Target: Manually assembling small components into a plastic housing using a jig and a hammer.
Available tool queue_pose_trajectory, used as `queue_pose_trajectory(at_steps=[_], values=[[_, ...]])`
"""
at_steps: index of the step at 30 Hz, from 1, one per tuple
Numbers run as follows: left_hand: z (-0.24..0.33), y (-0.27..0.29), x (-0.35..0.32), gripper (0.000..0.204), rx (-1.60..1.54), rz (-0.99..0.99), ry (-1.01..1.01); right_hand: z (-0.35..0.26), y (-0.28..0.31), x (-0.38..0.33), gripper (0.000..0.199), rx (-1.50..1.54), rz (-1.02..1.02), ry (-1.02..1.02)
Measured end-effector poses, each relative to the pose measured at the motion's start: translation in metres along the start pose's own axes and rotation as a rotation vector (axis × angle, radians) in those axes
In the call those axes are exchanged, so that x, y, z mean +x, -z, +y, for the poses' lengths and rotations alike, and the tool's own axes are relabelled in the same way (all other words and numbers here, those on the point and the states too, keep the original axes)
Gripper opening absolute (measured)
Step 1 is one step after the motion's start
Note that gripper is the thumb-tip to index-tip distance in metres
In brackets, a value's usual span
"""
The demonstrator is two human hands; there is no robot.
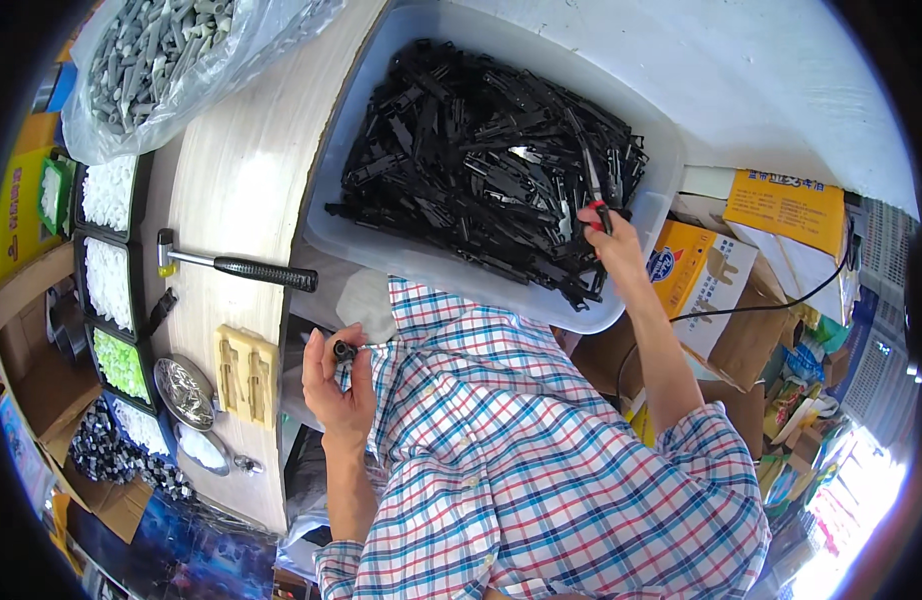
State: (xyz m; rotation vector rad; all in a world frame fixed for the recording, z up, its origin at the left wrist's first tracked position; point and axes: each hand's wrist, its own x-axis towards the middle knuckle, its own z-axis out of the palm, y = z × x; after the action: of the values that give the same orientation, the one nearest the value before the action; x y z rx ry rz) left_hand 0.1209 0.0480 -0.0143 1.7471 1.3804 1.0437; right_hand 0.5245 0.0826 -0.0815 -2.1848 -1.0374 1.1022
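Observation:
My right hand [609,245] reaches into a large white tub [401,252] heaped with black plastic strips [481,170]. It grips a slim metal tool with a red handle [593,190], whose tip points up into the pile. My left hand [336,378] is held near my chest, in front of my plaid shirt, and pinches a small black cylindrical part [342,350] between thumb and fingers. The two hands are well apart.
On the wooden bench [231,180] lie a black-handled hammer [236,268], a beige moulded block [246,375] and a round metal dish [185,392]. Trays of white and green pieces [111,290] line the left edge. A bag of grey parts [161,50] sits top left. Cardboard boxes [701,270] stand at right.

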Motion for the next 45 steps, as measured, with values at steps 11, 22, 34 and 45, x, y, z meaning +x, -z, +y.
queue_pose_trajectory(at_steps=[11, 22, 34, 45], values=[[-0.001, 0.003, -0.011, 0.065, 0.017, 0.002, 0.028, -0.012, -0.169, 0.029, 0.035, 0.071, 0.293, 0.311], [-0.001, 0.005, -0.003, 0.067, 0.02, -0.004, -0.037, -0.071, -0.087, -0.006, 0.041, 0.223, -0.172, 0.325], [-0.001, 0.01, -0.009, 0.063, 0.015, -0.007, 0.015, -0.001, 0.009, 0.067, 0.054, 0.472, 0.03, -0.018], [0.007, 0.013, -0.009, 0.062, 0.032, -0.027, -0.007, -0.075, -0.168, 0.051, 0.044, 0.161, 0.219, 0.436]])
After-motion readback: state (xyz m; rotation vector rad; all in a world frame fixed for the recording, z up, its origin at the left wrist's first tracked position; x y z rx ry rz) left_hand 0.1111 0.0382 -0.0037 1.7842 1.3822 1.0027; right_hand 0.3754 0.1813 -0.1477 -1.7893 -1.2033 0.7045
